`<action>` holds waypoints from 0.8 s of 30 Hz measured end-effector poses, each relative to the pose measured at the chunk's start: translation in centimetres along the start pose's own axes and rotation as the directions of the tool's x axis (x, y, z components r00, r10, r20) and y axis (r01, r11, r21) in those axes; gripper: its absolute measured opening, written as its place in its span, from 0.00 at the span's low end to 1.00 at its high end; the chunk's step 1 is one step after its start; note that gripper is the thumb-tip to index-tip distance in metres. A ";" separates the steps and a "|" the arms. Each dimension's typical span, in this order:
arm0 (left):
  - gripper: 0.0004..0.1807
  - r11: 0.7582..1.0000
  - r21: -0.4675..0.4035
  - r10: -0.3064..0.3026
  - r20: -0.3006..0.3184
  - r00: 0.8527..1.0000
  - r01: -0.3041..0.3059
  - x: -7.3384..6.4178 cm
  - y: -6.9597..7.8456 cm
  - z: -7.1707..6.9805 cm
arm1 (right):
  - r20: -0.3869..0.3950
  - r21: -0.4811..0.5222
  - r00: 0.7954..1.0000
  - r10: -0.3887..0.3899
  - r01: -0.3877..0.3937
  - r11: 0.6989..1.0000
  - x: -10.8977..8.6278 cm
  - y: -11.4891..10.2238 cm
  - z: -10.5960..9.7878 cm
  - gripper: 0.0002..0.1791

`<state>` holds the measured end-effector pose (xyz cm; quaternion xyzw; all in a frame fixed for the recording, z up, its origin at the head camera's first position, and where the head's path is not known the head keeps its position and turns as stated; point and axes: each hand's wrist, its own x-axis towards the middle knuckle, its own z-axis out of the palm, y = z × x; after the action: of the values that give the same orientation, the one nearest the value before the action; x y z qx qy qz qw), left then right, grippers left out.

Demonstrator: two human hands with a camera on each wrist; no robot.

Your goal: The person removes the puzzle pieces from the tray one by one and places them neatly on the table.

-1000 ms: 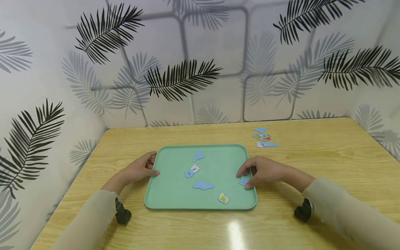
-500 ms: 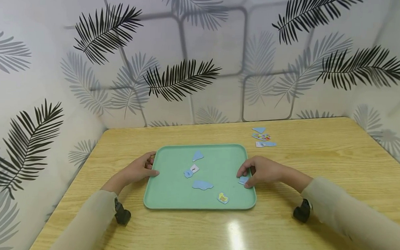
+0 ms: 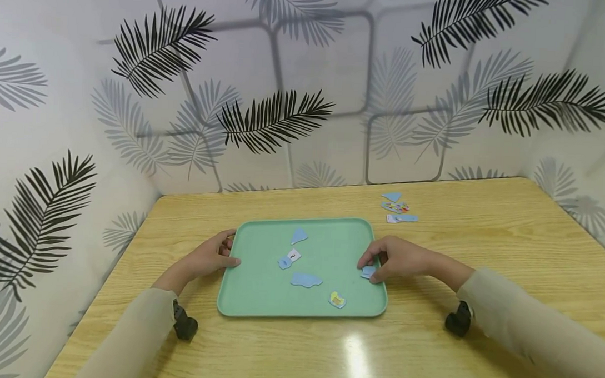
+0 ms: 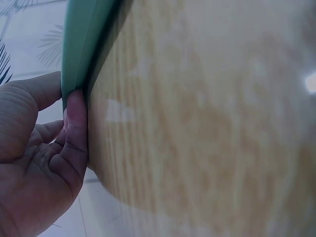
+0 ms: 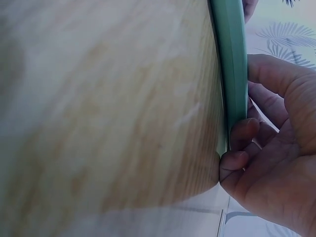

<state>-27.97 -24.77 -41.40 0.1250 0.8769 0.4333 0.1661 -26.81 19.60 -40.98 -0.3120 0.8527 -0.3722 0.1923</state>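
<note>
A mint-green tray [image 3: 330,245] lies on the wooden table. My left hand [image 3: 212,257] grips its left rim, thumb over the edge; the left wrist view shows curled fingers [image 4: 75,118] against the outer wall. Over the right rim reaches my right hand [image 3: 397,258], its thumb and index finger at opposite sides of a small blue puzzle piece [image 3: 368,272], partly hidden. In the right wrist view, lower fingers [image 5: 243,133] touch the tray's outside. Also in the tray are a blue triangular piece [image 3: 299,236], a white-and-blue piece [image 3: 289,258], a long blue piece [image 3: 306,280] and a yellow piece [image 3: 337,300].
Beyond the tray's back right corner, several pieces lie on the table: a blue triangle [image 3: 392,196], a colourful one [image 3: 395,206] and a blue-and-white strip [image 3: 401,218]. A leaf-patterned wall [image 3: 324,151] stands behind the table [image 3: 481,228].
</note>
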 end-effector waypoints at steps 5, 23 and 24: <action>0.42 1.000 -0.003 0.005 0.002 1.000 -0.005 0.0 0.1 0.0 | -0.004 0.012 1.000 -0.004 0.004 1.000 -0.1 -0.1 -0.2 0.16; 0.41 1.000 0.026 -0.015 -0.008 1.000 0.015 0.0 0.1 -0.1 | -0.108 0.019 0.994 -0.001 0.003 1.000 -1.1 0.6 -2.9 0.16; 0.41 0.999 0.028 -0.016 -0.008 1.000 0.016 0.0 0.0 -0.1 | -0.113 0.022 0.994 0.007 -0.004 1.000 -1.1 0.7 -3.0 0.16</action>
<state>-28.01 -24.80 -41.32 0.1187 0.8845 0.4202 0.1642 -27.98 22.29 -39.43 -0.2860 0.8589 -0.3982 0.1482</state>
